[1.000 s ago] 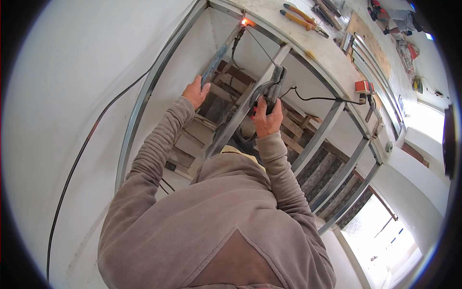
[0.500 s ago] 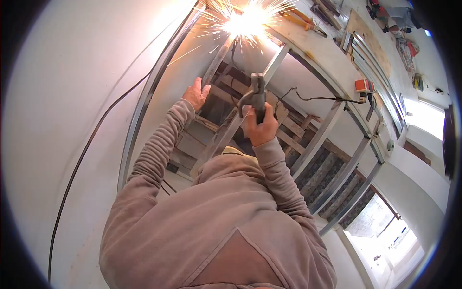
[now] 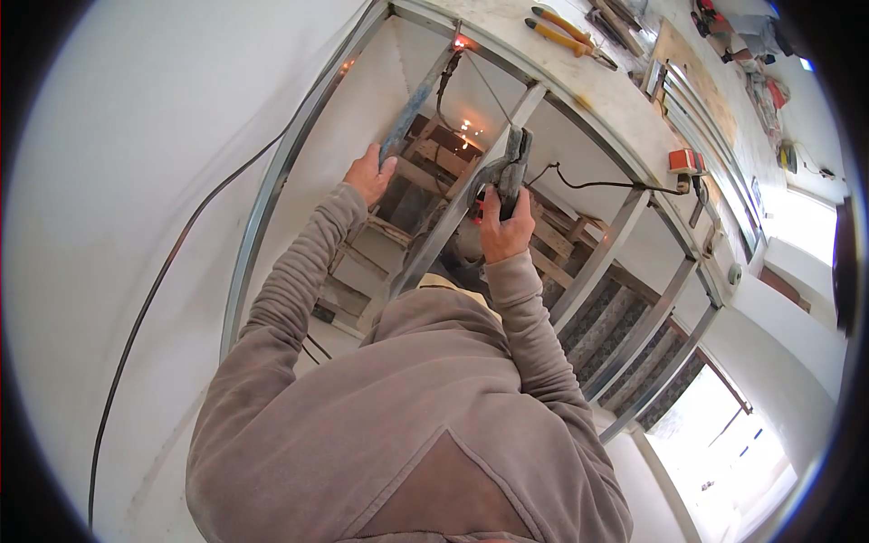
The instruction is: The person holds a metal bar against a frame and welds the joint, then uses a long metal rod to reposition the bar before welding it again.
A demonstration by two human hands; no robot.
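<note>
At the left, my left hand is closed round the lower end of a bluish metal bar. The bar's upper end meets the metal frame near a small red glowing spot. My right hand grips a dark welding electrode holder. From the holder a thin rod slants up and left toward the glowing spot; whether its tip touches the frame is unclear. A few orange sparks hang below the spot.
Orange-handled pliers lie on the pale surface beyond the frame. A red and white box is at the right, near a dark cable. Another cable runs down the left wall. Wooden pallets show below the frame.
The bright arc and its spray of sparks are gone, leaving a red glow and a few sparks. My right hand and the holder have shifted right; my left hand has hardly moved.
</note>
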